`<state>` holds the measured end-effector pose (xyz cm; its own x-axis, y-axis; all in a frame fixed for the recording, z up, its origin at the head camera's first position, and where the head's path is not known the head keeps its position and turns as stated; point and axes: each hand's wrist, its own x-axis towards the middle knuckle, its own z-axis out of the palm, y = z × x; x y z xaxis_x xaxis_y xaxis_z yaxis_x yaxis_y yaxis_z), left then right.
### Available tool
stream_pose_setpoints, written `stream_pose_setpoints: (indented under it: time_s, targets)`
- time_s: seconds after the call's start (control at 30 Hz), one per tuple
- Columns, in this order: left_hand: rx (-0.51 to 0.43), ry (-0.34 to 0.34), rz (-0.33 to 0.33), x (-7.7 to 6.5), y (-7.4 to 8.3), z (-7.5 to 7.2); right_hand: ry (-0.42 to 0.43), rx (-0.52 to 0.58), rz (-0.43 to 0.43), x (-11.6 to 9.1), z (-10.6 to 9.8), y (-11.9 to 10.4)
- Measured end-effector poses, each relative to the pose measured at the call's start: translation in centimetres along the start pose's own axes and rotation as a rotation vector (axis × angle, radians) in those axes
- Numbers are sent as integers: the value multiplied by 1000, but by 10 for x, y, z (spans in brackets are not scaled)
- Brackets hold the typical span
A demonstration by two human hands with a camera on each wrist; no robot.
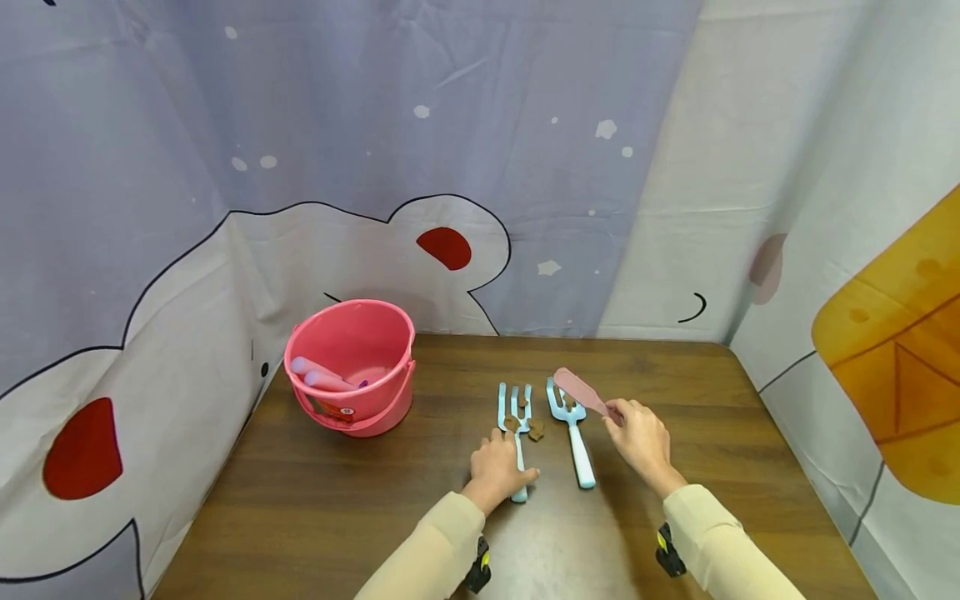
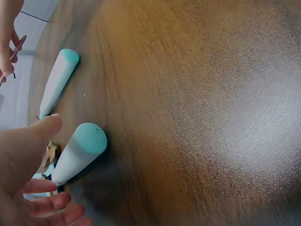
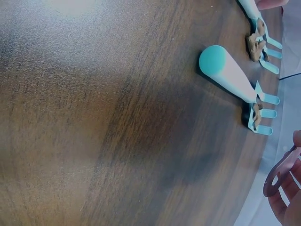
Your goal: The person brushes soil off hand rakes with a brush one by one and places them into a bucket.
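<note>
A: What might be disturbed, taken from the largest thing down?

B: Everything is borne by the dark wooden table (image 1: 270, 517). The pink bucket (image 1: 367, 333) is set near its back left, well apart from both hands; it could be knocked only if an arm is swung wide.

A: How are the hands placed?

B: The left hand (image 1: 497, 468) is held spread, with the thumb stretched out by the handle of the left fork (image 1: 520, 454); whether the handle is touched cannot be told. By the right hand (image 1: 643, 435), a flat pink tool (image 1: 581, 392) is pinched at one end.

A: What could go wrong with the forks?

B: As the left fork is not gripped, its round handle could be rolled by a careless nudge. The right fork (image 1: 579, 450) is held by neither hand; if the pink tool above its prongs is lowered too far, the fork could be skewed.

A: And the pink tool?

B: Being pinched at one end, it could be twisted by a knock.

A: The smallest things?

B: Loose brown pieces (image 1: 536, 429) are scattered about both sets of prongs; they could be spilled wider if either fork is jolted.
</note>
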<state>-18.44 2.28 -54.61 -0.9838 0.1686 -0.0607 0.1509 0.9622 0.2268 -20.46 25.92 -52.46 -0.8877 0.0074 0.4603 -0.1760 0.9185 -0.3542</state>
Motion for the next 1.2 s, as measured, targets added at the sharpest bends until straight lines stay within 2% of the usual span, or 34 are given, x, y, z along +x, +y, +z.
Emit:
stream_pose_setpoints:
  time_s: [0.23, 0.6, 0.93, 1.2]
  targets:
    - [-13, 21, -11, 1, 0, 7, -11, -6, -9, -2, 3, 1]
    - [-49, 31, -59, 5, -11, 8, 13, -5, -31, -2, 6, 0]
    - [-35, 108, -60, 8, -19, 9, -1, -7, -33, -2, 5, -2]
    - [-18, 78, -67, 12, -27, 2, -12, -3, -24, -4, 6, -4]
